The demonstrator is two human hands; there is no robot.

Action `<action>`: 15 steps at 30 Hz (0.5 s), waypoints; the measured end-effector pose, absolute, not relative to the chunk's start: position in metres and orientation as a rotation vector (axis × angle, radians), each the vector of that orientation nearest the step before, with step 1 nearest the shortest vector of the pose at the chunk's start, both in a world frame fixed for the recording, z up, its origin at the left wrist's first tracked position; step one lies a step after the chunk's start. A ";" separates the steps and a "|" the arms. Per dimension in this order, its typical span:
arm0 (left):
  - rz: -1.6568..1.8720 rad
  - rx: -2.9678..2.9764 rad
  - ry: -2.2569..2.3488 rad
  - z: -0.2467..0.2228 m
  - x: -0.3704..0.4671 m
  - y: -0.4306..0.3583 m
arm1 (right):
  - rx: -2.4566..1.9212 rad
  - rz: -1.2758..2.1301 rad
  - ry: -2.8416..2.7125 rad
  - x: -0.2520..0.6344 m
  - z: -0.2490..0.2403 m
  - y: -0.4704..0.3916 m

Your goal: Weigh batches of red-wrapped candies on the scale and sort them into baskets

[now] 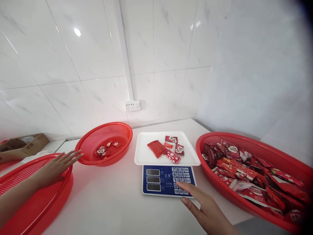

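My left hand point(60, 164) is over the rim of the near-left red basket point(52, 204), fingers stretched out and holding nothing. Just beyond its fingertips stands a second red basket point(85, 138) with a few small red packets point(102, 151) in it. My right hand point(201, 205) hovers at the lower right of the blue digital scale keypad point(168, 180), thumb and fingers apart; whether a fingertip touches a key, I cannot tell. On the scale's white tray point(143, 151) lie several red snack packets point(156, 148) of different sizes. The scale's displays show digits too blurred to read fully.
To the right, a large red basket point(201, 143) is heaped with red snack packets point(244, 173). A cardboard box point(31, 147) sits at the far left. A power socket point(132, 105) is on the tiled wall behind the white table point(105, 202).
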State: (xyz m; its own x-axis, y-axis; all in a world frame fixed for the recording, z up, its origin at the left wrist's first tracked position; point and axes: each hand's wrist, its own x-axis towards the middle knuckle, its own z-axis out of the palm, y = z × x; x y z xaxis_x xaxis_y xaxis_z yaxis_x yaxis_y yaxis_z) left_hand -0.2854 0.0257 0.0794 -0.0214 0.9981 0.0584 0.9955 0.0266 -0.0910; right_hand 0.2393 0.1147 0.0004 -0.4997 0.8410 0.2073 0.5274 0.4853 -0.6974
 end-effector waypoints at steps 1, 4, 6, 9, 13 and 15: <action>0.059 -2.160 -2.190 0.079 -0.282 0.028 | -1.125 0.780 -2.201 0.238 0.001 0.114; 0.136 -2.180 -2.261 0.075 -0.275 0.035 | -1.112 0.798 -2.209 0.235 0.001 0.112; 0.059 -2.150 -2.261 0.072 -0.276 0.035 | -1.117 0.800 -2.205 0.235 0.001 0.112; -0.089 -2.088 -2.277 0.069 -0.284 0.033 | -1.149 0.811 -2.196 0.236 0.001 0.112; 0.009 -2.032 -2.412 0.073 -0.290 0.035 | -1.207 0.829 -2.189 0.240 0.001 0.112; 0.079 -1.999 -2.453 0.078 -0.287 0.038 | -1.222 0.832 -2.181 0.242 0.001 0.111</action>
